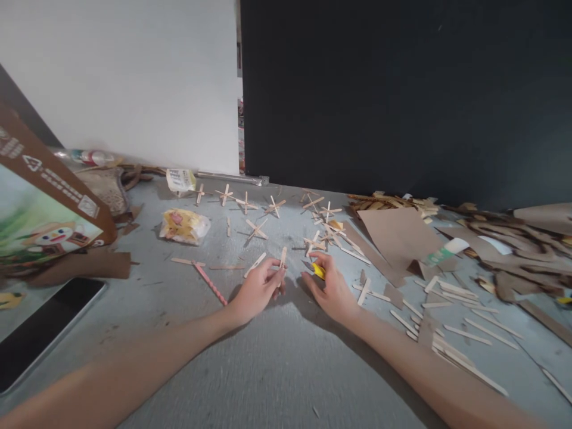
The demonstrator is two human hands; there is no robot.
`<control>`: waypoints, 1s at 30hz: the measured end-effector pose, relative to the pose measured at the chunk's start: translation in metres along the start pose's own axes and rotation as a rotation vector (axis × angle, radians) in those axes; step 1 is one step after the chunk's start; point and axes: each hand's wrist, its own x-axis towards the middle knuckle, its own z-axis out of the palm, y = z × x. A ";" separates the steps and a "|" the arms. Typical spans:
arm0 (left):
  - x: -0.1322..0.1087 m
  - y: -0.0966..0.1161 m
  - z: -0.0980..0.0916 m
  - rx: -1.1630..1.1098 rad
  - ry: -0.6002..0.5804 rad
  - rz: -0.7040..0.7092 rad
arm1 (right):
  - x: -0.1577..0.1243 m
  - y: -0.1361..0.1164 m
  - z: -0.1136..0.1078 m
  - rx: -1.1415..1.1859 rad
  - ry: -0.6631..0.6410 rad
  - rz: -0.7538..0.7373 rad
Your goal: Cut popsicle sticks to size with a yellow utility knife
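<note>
Wooden stick stands out at the centre, pinched between the left hand's thumb and fingers, its far end toward twelve o'clock; the fingers hide whether it is joined to another. Just beside it at three, the right hand curls around a yellow cutter, blade toward nine. Beyond, between ten and one, crossed-stick pieces rest on the grey table and look finished, though those at one crowd too closely to count. Loose sticks scatter from three to four, mostly uncrossed, so plenty seems left.
</note>
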 end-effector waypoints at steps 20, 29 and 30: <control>-0.007 0.004 0.002 0.217 -0.201 0.029 | -0.002 0.000 -0.002 0.198 -0.083 -0.220; -0.010 0.004 0.002 0.352 -0.241 0.063 | -0.002 -0.005 -0.007 0.230 -0.155 -0.264; -0.010 0.004 0.002 0.345 -0.236 0.060 | -0.002 -0.006 -0.008 0.224 -0.151 -0.274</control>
